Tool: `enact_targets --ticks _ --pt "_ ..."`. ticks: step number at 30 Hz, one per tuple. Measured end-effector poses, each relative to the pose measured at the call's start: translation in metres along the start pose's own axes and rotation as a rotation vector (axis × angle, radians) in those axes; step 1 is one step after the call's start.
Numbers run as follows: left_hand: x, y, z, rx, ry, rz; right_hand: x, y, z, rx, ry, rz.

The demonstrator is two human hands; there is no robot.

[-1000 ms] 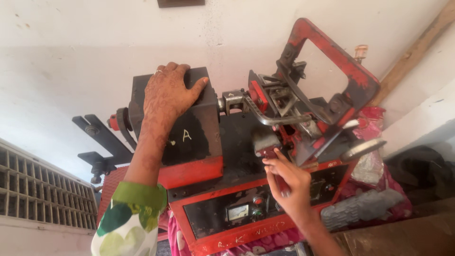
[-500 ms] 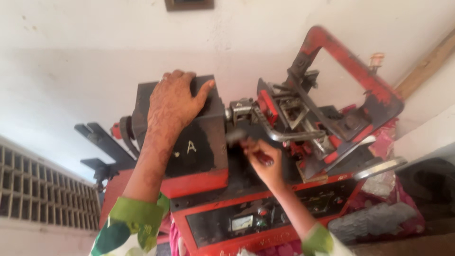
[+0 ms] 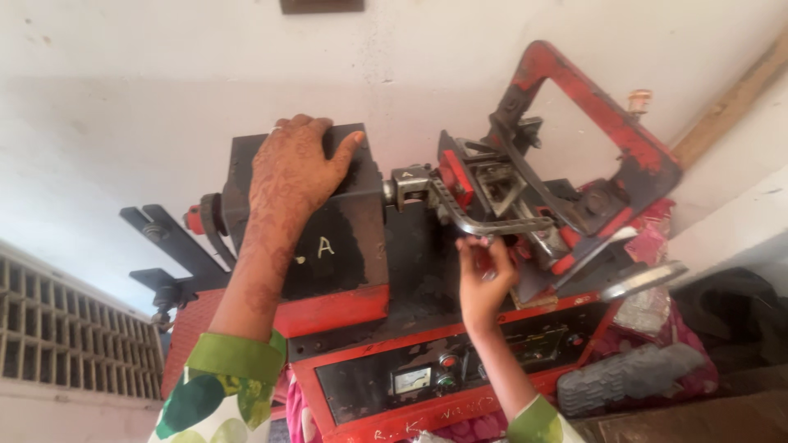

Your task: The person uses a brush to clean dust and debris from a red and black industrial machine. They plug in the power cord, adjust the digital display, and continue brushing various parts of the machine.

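The left hand (image 3: 295, 168) lies flat, fingers spread, on the black housing (image 3: 328, 221) at the far left of the red machine (image 3: 345, 312). The right hand (image 3: 484, 275) has its fingers curled round the bent metal lever (image 3: 484, 223) just right of centre. A slip there could pinch fingers against the red clamp frame (image 3: 591, 107) mechanism

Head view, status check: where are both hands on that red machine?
Left hand flat on top of the black housing. Right hand fingertips gripping the bent metal lever. Nothing blocking either hand; red frame tilted behind.
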State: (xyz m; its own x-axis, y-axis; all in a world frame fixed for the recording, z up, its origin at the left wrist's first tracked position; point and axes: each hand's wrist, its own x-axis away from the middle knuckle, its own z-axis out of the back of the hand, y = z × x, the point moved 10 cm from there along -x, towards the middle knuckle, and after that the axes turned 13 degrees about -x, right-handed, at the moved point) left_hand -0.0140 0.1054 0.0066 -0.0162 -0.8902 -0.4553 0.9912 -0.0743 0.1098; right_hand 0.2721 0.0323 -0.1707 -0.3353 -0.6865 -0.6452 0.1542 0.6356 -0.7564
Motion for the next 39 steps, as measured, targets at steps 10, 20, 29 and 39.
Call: enact_targets --ticks 10,20,29,39 --pt "-0.002 -0.012 -0.013 -0.003 -0.032 -0.011 0.048 -0.071 0.063 0.328 -0.230 -0.025" --pt "0.000 -0.010 -0.010 -0.043 -0.061 0.054 0.038 -0.164 0.133 0.109 -0.107 -0.200" --pt "0.001 -0.011 -0.006 0.002 -0.058 0.045 0.053 -0.136 0.075 0.328 -0.108 0.069" --pt "0.041 0.016 0.021 -0.063 0.313 -0.115 0.066 -0.151 0.076 0.421 -0.236 0.007"
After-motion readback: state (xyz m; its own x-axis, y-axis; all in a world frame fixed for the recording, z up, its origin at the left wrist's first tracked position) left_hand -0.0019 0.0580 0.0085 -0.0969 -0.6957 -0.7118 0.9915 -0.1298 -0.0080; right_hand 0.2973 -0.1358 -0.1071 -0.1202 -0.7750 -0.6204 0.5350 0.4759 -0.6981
